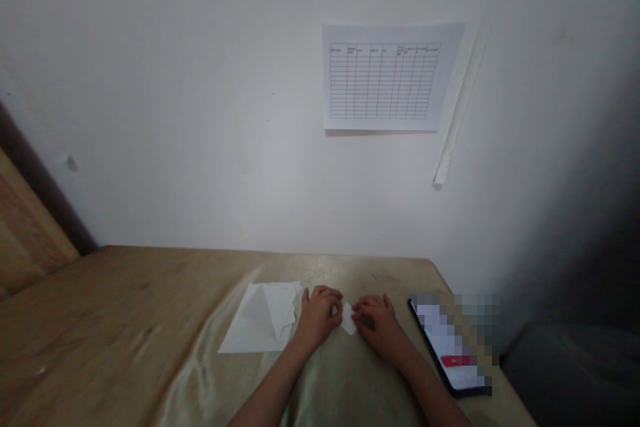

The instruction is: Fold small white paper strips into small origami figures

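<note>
My left hand (319,317) and my right hand (377,324) rest on the wooden table (125,320), fingers curled. Between them they pinch a small folded piece of white paper (348,319), the left hand on its left edge and the right hand on its right edge. Just left of my left hand lies a stack of white paper sheets (263,327), the top one folded into a raised triangular shape.
A phone (447,347) with a lit screen lies on the table to the right of my right hand, near the table's right edge. A printed table sheet (385,77) hangs on the white wall behind. A wooden panel (25,227) stands at the far left.
</note>
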`<state>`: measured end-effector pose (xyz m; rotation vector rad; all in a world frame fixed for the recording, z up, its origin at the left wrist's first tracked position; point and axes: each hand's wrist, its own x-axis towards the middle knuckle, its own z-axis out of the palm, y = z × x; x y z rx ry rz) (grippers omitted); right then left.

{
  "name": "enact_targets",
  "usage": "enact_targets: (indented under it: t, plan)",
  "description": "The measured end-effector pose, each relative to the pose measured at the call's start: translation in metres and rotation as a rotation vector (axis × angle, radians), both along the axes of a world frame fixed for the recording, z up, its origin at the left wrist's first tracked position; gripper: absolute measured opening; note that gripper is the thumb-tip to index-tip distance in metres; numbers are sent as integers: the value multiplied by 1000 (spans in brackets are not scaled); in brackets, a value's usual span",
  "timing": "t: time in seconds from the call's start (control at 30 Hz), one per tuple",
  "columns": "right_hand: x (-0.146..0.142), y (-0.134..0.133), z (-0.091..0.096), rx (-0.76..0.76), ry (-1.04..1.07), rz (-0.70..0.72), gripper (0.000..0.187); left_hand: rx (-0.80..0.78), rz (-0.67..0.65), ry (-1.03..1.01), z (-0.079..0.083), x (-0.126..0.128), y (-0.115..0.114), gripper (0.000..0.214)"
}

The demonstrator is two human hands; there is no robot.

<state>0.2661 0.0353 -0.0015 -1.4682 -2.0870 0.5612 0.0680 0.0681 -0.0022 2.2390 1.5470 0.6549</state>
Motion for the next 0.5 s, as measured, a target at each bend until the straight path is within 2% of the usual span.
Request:
enact_targets:
  t: [0.5]
  plan:
    - [1,1,-1,-25,-5,14,17,23,11,22,3,2,0,12]
